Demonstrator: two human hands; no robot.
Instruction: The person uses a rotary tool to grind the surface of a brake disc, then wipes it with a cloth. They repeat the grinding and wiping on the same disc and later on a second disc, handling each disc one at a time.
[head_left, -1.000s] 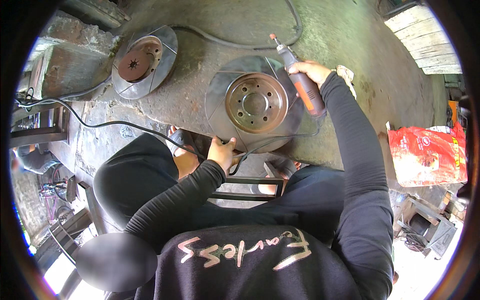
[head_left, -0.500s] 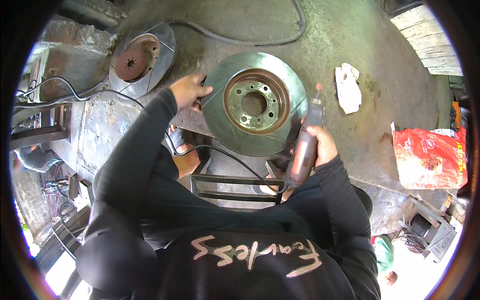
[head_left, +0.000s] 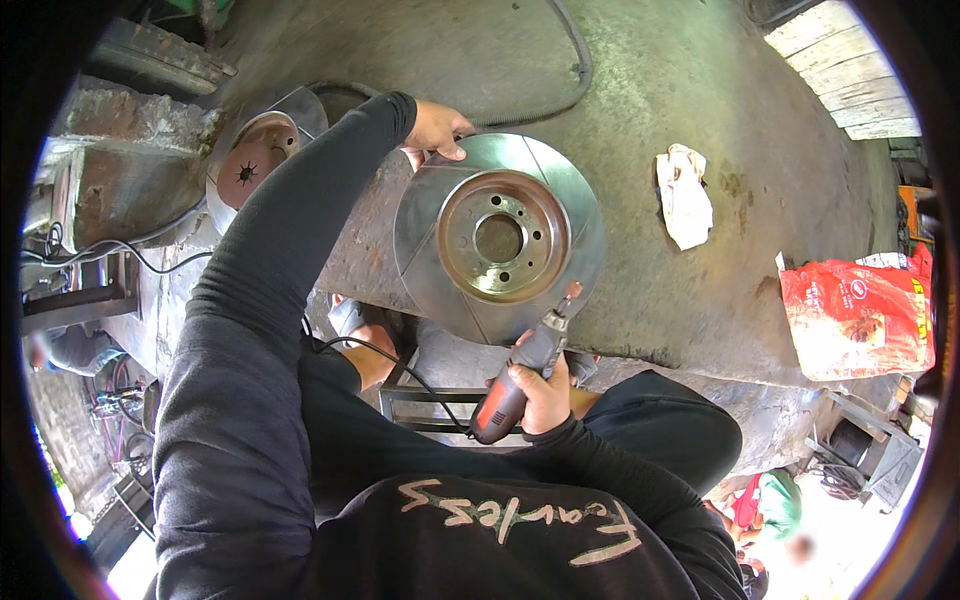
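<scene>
A slotted brake disc (head_left: 422, 225) lies tilted near the front edge of a concrete surface, its raised centre with bolt holes facing up. At its far left rim my left hand (head_left: 438, 130) grips the edge, thumb on top and fingers partly hidden. My right hand (head_left: 546, 396) is wrapped around a dark rotary tool (head_left: 500, 408) with a red patch. The tool's small reddish grinding tip (head_left: 573, 290) is over the disc's near right part; whether it touches the metal I cannot tell. A black cord trails from the tool to the left.
A second brake disc (head_left: 305, 107) with a brown sanding disc (head_left: 248, 174) on it sits at the left, partly behind my arm. A grey hose (head_left: 583, 75) curves beyond. White cloth (head_left: 685, 197) and a red bag (head_left: 855, 318) lie to the right. Other people (head_left: 775, 505) are at lower right.
My left hand has moved from the left rim to the far left rim, and the disc has turned and shifted nearer. The rotary tool has come nearer and leftward, its tip now over the disc.
</scene>
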